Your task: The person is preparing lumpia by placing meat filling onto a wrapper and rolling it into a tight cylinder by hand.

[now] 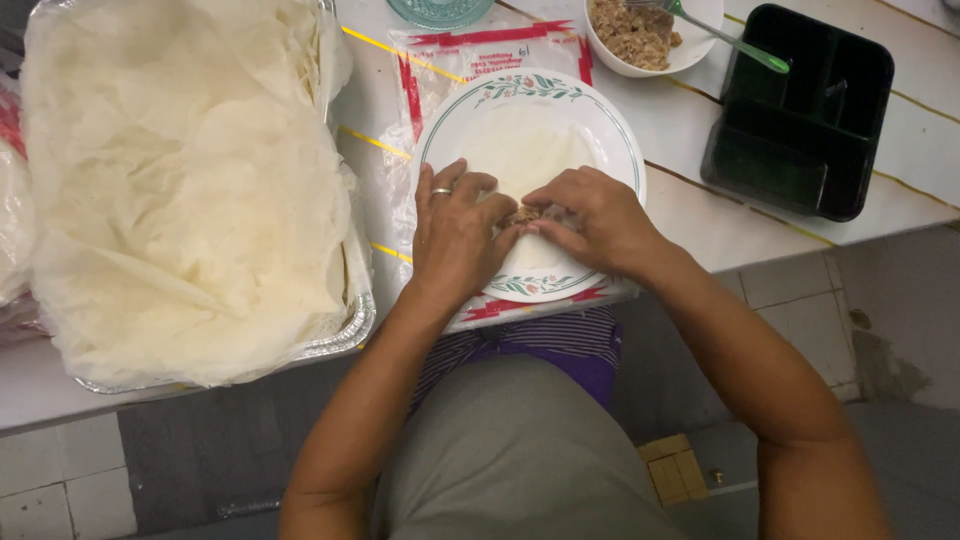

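A white plate with a floral rim (612, 130) lies on the table edge in front of me. A thin pale wrapper (525, 150) is spread on it. My left hand (455, 235), with a ring on one finger, and my right hand (595, 220) meet over the wrapper's near edge. Their fingertips pinch the wrapper around a small heap of brown filling (524, 214), which is mostly hidden by the fingers.
A large foil tray (340, 335) piled with thin pale wrapper sheets (180, 180) fills the left. Behind the plate stand a white bowl of brown filling (640, 35) with a green-handled fork (735, 40) and a black compartment tray (800, 110). A clear plastic bag (430, 75) lies under the plate.
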